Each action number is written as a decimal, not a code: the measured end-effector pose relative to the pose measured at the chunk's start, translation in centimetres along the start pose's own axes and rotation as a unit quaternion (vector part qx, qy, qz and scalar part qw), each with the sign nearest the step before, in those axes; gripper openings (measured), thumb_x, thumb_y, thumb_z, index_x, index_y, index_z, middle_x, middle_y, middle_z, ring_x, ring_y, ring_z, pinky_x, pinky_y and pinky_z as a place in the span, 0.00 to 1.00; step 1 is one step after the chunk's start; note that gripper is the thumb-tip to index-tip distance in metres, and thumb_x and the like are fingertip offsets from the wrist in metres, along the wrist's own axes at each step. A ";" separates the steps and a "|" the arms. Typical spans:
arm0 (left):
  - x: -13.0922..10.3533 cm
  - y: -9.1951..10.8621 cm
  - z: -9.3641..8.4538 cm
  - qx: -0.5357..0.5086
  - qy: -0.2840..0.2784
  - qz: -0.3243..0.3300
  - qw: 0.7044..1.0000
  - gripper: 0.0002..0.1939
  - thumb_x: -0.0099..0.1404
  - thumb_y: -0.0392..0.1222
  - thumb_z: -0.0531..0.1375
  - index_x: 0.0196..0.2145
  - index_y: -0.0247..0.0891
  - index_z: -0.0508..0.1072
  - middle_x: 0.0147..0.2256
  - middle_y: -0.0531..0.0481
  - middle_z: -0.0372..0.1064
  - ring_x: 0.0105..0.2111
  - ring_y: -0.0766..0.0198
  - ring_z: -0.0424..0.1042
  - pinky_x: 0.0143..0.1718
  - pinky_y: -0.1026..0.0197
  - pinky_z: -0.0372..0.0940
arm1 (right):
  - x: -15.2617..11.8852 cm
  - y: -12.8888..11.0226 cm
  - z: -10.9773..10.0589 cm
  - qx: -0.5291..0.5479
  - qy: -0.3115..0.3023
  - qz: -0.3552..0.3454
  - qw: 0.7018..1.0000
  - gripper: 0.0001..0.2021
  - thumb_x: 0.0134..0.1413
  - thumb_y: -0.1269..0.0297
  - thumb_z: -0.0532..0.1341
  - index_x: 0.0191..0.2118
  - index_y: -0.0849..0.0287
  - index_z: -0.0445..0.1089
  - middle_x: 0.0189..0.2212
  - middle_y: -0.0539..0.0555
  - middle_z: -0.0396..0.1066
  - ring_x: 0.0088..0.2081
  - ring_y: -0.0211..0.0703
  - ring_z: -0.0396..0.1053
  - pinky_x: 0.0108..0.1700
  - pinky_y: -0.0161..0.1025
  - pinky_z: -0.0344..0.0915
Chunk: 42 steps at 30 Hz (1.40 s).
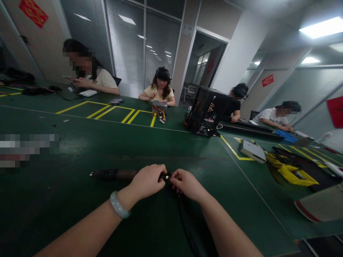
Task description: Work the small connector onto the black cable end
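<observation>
My left hand (148, 181) is wrapped round the right end of a dark cylindrical tool (112, 175), which lies sideways on the green table with its metal tip to the left. A pale green bangle (119, 205) circles the left wrist. Just right of it, my right hand (184, 182) pinches something dark at that same end, where a small bright spot shows between the hands. A black cable (184, 221) runs from under the right hand towards the table's near edge.
On the green table (80, 142) stands a black computer case (207, 110). To the right lie a grey metal box (252, 150), a yellow tray (294, 175) and a pale cylinder (321, 205). Several people sit along the far side; one has a grey box with coloured wires (160, 114).
</observation>
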<state>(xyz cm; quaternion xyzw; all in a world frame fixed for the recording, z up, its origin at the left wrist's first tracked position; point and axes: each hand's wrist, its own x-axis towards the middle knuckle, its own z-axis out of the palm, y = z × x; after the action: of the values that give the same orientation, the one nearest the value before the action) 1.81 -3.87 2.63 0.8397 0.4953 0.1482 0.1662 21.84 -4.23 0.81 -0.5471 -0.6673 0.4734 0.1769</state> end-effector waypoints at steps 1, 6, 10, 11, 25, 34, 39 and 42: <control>-0.1 0.1 0.1 0.002 0.006 -0.005 1.000 0.07 0.60 0.38 0.56 0.37 0.44 0.70 0.37 0.50 0.71 0.38 0.56 0.71 0.38 0.55 0.63 | -0.2 0.0 0.0 -0.020 0.018 -0.005 1.000 0.05 0.61 0.64 0.57 0.40 0.59 0.65 0.27 0.49 0.72 0.23 0.32 0.66 0.24 0.28 0.60; -0.6 0.1 0.9 0.005 0.023 0.002 1.000 0.08 0.63 0.38 0.55 0.40 0.43 0.70 0.39 0.50 0.71 0.40 0.56 0.70 0.42 0.54 0.63 | -0.4 -0.1 0.2 -0.138 0.087 -0.035 0.986 0.04 0.58 0.64 0.60 0.37 0.59 0.70 0.29 0.51 0.74 0.28 0.36 0.69 0.28 0.31 0.59; -0.8 -0.5 1.4 0.020 0.033 0.031 0.999 0.09 0.65 0.39 0.55 0.43 0.43 0.69 0.41 0.50 0.70 0.42 0.56 0.70 0.44 0.54 0.62 | -0.4 -0.3 0.4 -0.150 0.085 -0.033 0.984 0.06 0.58 0.63 0.60 0.37 0.59 0.71 0.30 0.50 0.74 0.28 0.36 0.69 0.29 0.31 0.58; -0.8 -0.6 1.5 0.024 0.032 0.039 0.998 0.09 0.65 0.39 0.55 0.43 0.42 0.69 0.41 0.49 0.70 0.42 0.56 0.70 0.43 0.54 0.63 | -0.4 -0.3 0.4 -0.152 0.087 -0.038 0.984 0.06 0.58 0.63 0.61 0.37 0.59 0.71 0.30 0.50 0.74 0.29 0.36 0.69 0.29 0.31 0.58; -0.5 -1.8 1.8 0.042 0.034 0.114 0.992 0.08 0.68 0.36 0.55 0.43 0.42 0.71 0.46 0.50 0.71 0.47 0.57 0.69 0.49 0.52 0.63 | -0.3 -0.2 1.1 -0.156 0.095 -0.070 0.981 0.04 0.56 0.65 0.61 0.37 0.57 0.71 0.29 0.48 0.74 0.29 0.35 0.68 0.30 0.30 0.58; -0.6 -1.4 1.6 0.024 0.040 0.085 0.995 0.07 0.66 0.38 0.58 0.42 0.43 0.70 0.43 0.51 0.71 0.43 0.57 0.70 0.46 0.53 0.63 | 0.1 0.7 1.0 -0.093 0.072 -0.084 0.989 0.05 0.57 0.65 0.59 0.37 0.56 0.72 0.29 0.48 0.75 0.30 0.37 0.71 0.31 0.30 0.60; -1.0 -1.3 1.3 0.035 0.063 0.069 0.995 0.10 0.63 0.37 0.58 0.44 0.43 0.69 0.46 0.51 0.70 0.46 0.55 0.69 0.49 0.51 0.62 | 0.3 0.9 1.0 -0.078 0.077 -0.093 0.990 0.04 0.56 0.66 0.59 0.35 0.57 0.72 0.27 0.48 0.75 0.28 0.36 0.71 0.30 0.30 0.60; -1.1 -1.4 1.2 0.032 0.065 0.074 0.995 0.13 0.62 0.35 0.57 0.44 0.44 0.70 0.44 0.51 0.70 0.44 0.57 0.69 0.48 0.52 0.62 | 0.4 0.8 1.2 -0.062 0.092 -0.094 0.989 0.04 0.55 0.67 0.60 0.34 0.58 0.72 0.26 0.49 0.74 0.28 0.36 0.70 0.30 0.30 0.60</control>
<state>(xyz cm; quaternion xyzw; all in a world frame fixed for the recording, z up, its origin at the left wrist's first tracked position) 0.63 -4.37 0.88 0.8676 0.4459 0.1983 0.0953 21.32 -4.46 -0.56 -0.5334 -0.7246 0.3600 0.2466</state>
